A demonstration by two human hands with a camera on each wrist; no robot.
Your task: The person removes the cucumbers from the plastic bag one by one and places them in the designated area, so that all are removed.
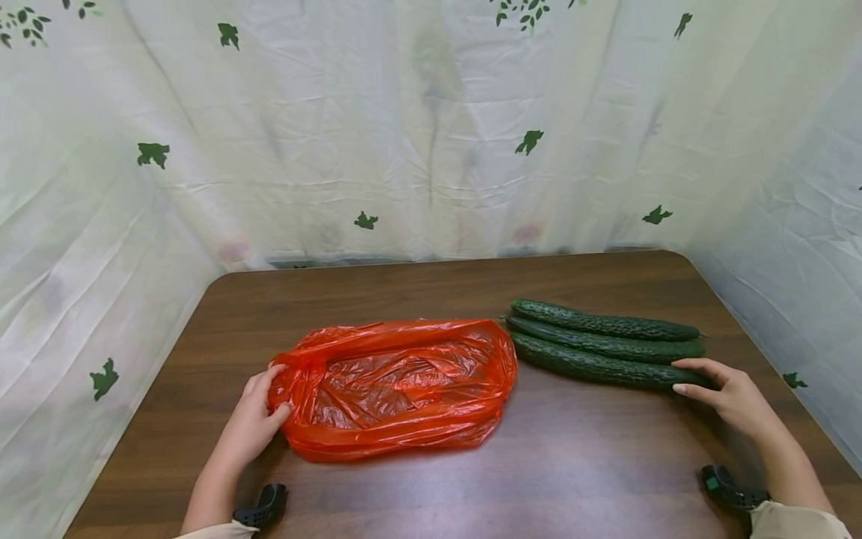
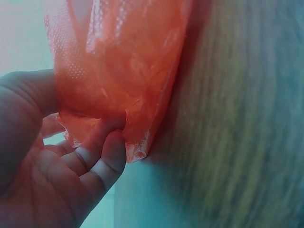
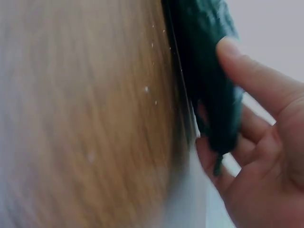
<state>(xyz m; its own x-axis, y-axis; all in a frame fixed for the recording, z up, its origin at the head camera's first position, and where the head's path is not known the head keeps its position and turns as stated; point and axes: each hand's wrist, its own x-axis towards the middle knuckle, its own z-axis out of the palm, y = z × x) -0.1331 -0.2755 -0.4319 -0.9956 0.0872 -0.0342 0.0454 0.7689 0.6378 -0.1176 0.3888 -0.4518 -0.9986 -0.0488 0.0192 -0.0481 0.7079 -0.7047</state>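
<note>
A red plastic bag [image 1: 404,442] lies on the table with its wide mouth spread and facing up. My left hand [image 1: 251,423] holds the bag's left end, and in the left wrist view the fingers [image 2: 92,154] curl against the gathered red plastic [image 2: 137,66]. To the right lie three long, dark green cucumbers side by side. Around the right end of the nearest cucumber [image 1: 592,367] my right hand [image 1: 730,393] has its grip. The right wrist view shows the thumb [image 3: 256,78] on one side of that cucumber [image 3: 209,71] and fingers on the other.
Behind the nearest one are the middle cucumber [image 1: 599,343] and the far cucumber [image 1: 606,320]; their left ends come close to the bag. The brown wooden table [image 1: 417,292] has pale leaf-patterned curtains [image 1: 431,150] at its back and sides.
</note>
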